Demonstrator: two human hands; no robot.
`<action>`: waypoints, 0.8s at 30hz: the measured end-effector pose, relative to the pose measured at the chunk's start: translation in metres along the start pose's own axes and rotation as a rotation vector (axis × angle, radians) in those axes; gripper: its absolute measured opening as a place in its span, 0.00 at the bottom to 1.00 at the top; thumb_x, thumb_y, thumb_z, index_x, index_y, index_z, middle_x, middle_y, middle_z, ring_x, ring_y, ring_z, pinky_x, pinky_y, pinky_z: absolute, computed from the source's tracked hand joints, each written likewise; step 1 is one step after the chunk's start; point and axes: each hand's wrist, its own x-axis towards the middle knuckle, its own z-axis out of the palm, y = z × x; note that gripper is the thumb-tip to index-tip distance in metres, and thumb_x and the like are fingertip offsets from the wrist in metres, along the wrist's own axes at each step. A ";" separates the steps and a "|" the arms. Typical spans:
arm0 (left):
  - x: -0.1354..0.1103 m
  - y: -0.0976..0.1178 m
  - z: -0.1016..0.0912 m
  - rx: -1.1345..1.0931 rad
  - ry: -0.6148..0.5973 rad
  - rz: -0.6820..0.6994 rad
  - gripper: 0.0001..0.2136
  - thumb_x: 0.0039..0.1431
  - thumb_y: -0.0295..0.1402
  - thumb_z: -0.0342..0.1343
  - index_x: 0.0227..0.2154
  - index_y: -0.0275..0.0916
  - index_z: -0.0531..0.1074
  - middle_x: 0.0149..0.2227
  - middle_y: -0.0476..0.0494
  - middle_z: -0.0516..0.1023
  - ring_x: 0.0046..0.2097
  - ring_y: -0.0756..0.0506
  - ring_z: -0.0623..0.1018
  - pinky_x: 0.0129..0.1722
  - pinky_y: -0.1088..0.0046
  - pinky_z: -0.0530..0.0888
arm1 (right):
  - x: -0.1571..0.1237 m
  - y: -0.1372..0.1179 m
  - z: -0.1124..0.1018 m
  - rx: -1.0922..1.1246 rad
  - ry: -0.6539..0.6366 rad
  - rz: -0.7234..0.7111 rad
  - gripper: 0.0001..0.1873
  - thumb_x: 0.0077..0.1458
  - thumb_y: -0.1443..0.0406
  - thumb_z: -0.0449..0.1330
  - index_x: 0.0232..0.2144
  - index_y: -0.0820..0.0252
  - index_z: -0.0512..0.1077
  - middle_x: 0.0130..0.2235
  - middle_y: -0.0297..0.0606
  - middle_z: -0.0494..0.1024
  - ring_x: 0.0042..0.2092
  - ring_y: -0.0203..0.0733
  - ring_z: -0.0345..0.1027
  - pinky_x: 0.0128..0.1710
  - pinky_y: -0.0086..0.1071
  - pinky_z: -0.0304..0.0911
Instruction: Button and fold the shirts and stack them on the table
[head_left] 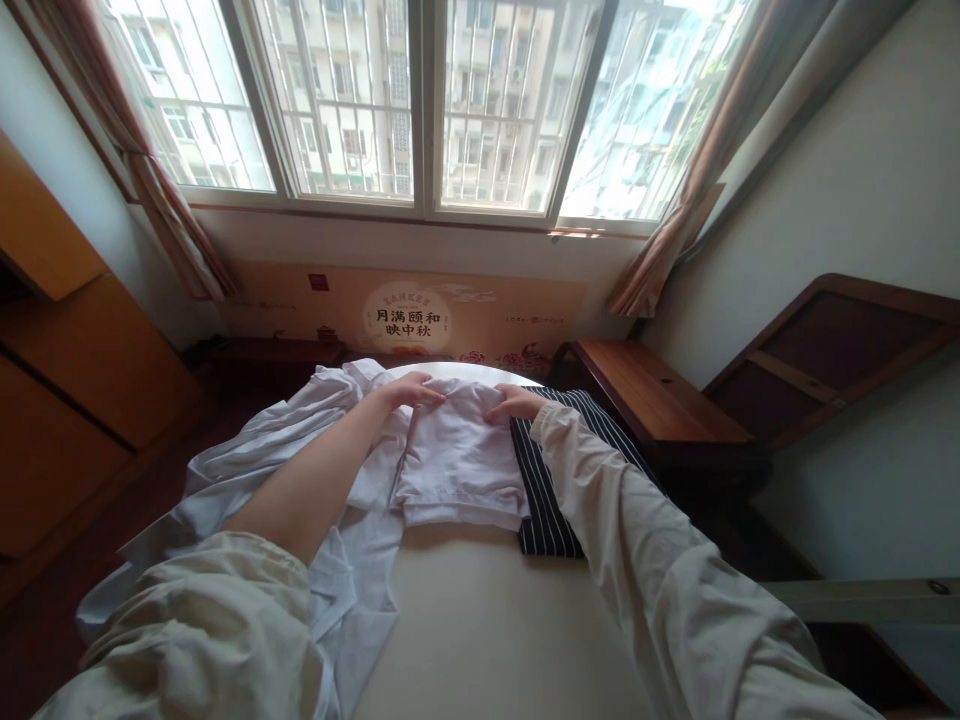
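A white garment [463,465], folded into a rough rectangle, lies on the pale table [480,620]. Its far edge is gripped at the left corner by my left hand [415,391], with the thumb on top of the cloth. At the far right corner my right hand [514,402] pinches the same garment. Beside it on the right lies a black cloth with white stripes [547,500], partly under my right sleeve. Loose, crumpled white clothing [277,430] spreads along the left side of the table and hangs over its edge, partly hidden by my left forearm.
Beyond the table, a printed banner [480,305] runs below a barred window [420,110]. To the right are a reddish wooden bench [652,390] and a leaning dark wooden panel [840,350]. An orange-brown cabinet [90,380] stands on the left, with tied curtains [169,220] by the window.
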 end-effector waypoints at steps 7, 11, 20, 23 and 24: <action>-0.001 0.038 -0.031 -0.122 0.144 0.295 0.26 0.38 0.45 0.77 0.37 0.34 0.76 0.34 0.45 0.79 0.36 0.46 0.78 0.37 0.71 0.74 | -0.004 -0.038 -0.030 0.214 0.184 -0.127 0.24 0.34 0.57 0.76 0.34 0.65 0.80 0.32 0.34 0.80 0.36 0.42 0.72 0.41 0.34 0.69; -0.006 0.072 -0.046 -0.051 0.354 0.546 0.21 0.47 0.45 0.71 0.38 0.36 0.75 0.32 0.48 0.77 0.34 0.47 0.76 0.35 0.72 0.72 | -0.013 -0.073 -0.046 0.045 0.480 -0.340 0.20 0.46 0.54 0.71 0.36 0.63 0.78 0.32 0.33 0.78 0.35 0.40 0.69 0.37 0.31 0.66; -0.114 0.060 -0.002 0.595 0.291 0.673 0.09 0.63 0.38 0.60 0.41 0.41 0.77 0.40 0.44 0.83 0.40 0.44 0.80 0.41 0.71 0.72 | -0.116 -0.065 -0.004 -0.435 0.450 -0.509 0.13 0.58 0.65 0.60 0.45 0.56 0.78 0.50 0.42 0.83 0.51 0.51 0.76 0.54 0.40 0.67; -0.149 0.015 0.041 0.782 0.122 0.612 0.05 0.62 0.33 0.57 0.39 0.43 0.76 0.42 0.45 0.83 0.41 0.43 0.81 0.42 0.70 0.72 | -0.151 -0.030 0.029 -0.578 0.169 -0.583 0.17 0.52 0.71 0.59 0.45 0.54 0.77 0.51 0.41 0.84 0.52 0.50 0.77 0.57 0.42 0.67; -0.158 0.001 0.054 0.848 0.047 0.610 0.05 0.61 0.32 0.58 0.38 0.43 0.76 0.41 0.44 0.83 0.40 0.43 0.81 0.41 0.70 0.72 | -0.161 -0.019 0.039 -0.612 0.086 -0.592 0.19 0.52 0.71 0.59 0.46 0.54 0.77 0.51 0.42 0.83 0.53 0.50 0.77 0.58 0.42 0.67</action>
